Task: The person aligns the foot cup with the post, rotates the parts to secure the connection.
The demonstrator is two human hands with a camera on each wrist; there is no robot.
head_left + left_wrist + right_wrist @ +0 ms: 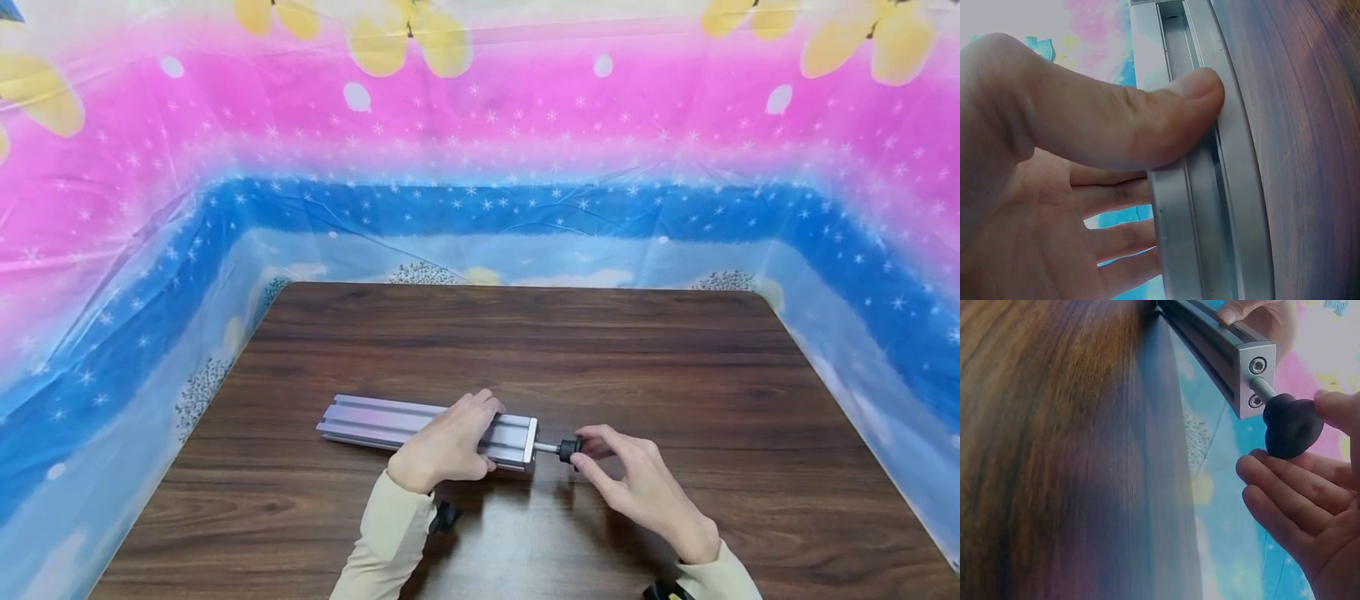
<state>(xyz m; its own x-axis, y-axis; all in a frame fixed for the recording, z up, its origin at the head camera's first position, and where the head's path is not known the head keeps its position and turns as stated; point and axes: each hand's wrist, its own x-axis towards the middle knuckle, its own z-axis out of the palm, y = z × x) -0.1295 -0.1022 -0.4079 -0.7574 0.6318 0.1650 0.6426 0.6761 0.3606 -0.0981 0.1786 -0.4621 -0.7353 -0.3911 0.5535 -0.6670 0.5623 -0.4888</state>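
Note:
A silver aluminum extrusion profile (375,419) with long slots lies lengthwise on the table. My left hand (450,437) grips it near its right end, thumb (1129,125) across the slotted near side and fingers over the far side. The end plate (1244,381) carries two recessed screws, and a threaded rod (1264,390) sticks out between them. On that rod sits a round black leveling foot (1294,427). My right hand (637,479) pinches the foot's rim between thumb and fingertips, the other fingers spread below in the right wrist view.
The dark wood-grain table (525,350) has rounded far corners. A pink and blue patterned cloth (487,150) hangs around its back and sides. Black wrist straps (445,517) show at both sleeve cuffs.

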